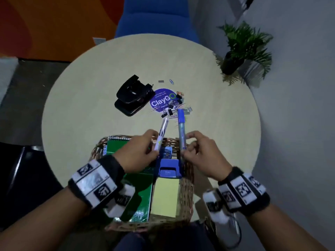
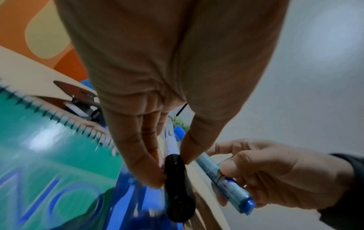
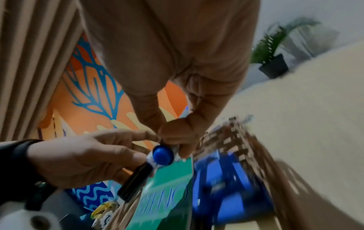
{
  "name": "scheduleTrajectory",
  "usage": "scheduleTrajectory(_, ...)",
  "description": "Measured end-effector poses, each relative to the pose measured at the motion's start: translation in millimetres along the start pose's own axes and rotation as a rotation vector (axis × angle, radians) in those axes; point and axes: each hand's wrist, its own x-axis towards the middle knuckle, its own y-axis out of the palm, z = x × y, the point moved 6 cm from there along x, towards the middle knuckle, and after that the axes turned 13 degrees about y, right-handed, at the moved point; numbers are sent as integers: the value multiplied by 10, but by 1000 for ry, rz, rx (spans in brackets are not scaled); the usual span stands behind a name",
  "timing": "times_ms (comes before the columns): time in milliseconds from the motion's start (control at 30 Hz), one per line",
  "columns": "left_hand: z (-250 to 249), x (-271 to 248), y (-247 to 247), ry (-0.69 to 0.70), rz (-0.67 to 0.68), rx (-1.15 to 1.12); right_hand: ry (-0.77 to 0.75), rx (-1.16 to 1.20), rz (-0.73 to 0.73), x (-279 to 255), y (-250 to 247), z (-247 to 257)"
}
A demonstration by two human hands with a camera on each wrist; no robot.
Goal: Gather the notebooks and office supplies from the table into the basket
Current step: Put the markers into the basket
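My left hand (image 1: pixel 145 149) pinches a white marker with a black cap (image 1: pixel 162 133) over the far end of the wicker basket (image 1: pixel 187 192). Beside it, my right hand (image 1: pixel 192 149) pinches a blue marker (image 1: pixel 181 127); both markers point away from me. In the left wrist view the black cap (image 2: pixel 177 175) sits between thumb and fingers, with the blue marker (image 2: pixel 226 175) to its right. The basket holds green spiral notebooks (image 1: pixel 139 192), a yellow sticky pad (image 1: pixel 165 194) and a blue desk item (image 1: pixel 169 167).
On the round table (image 1: pixel 90 87) beyond the basket lie a black hole punch (image 1: pixel 132 96) and a pile of paper clips and binder clips (image 1: pixel 174 105) on a purple sticker (image 1: pixel 161 100). A potted plant (image 1: pixel 241 51) stands off the table's right edge.
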Motion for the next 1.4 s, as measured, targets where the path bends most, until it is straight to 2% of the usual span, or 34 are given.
scheduleTrajectory(100, 75, -393, 498, -13, 131, -19, 106, 50, 135, -482, 498, -318)
scheduleTrajectory(200, 91, -666, 861, 6, 231, -22, 168, -30, 255, -814, 871, -511)
scheduleTrajectory(367, 169, -780, 1128, -6, 271, 80, 210, -176, 325, -906, 1129, -573)
scheduleTrajectory(633, 228, -644, 1169, -67, 202, 267, 217, -385, 202, -533, 1350, -505)
scheduleTrajectory(833, 312, -628, 1205, -140, 155, 207, 308, -258, 142, -440, 1445, -661)
scheduleTrajectory(1000, 306, -591, 1241, -143, 111, 178, 331, -216, 100, -409, 1445, -727)
scheduleTrajectory(1200, 286, -585, 1265, -162, 140, 164, 306, -299, 113, -425, 1412, -696)
scheduleTrajectory(1333, 332, -562, 1204, -183, 31, 156, 263, -361, 150, -526, 1381, -586)
scheduleTrajectory(1400, 325, -560, 1211, -168, 33, 193, 198, -405, 194, -586, 1346, -470)
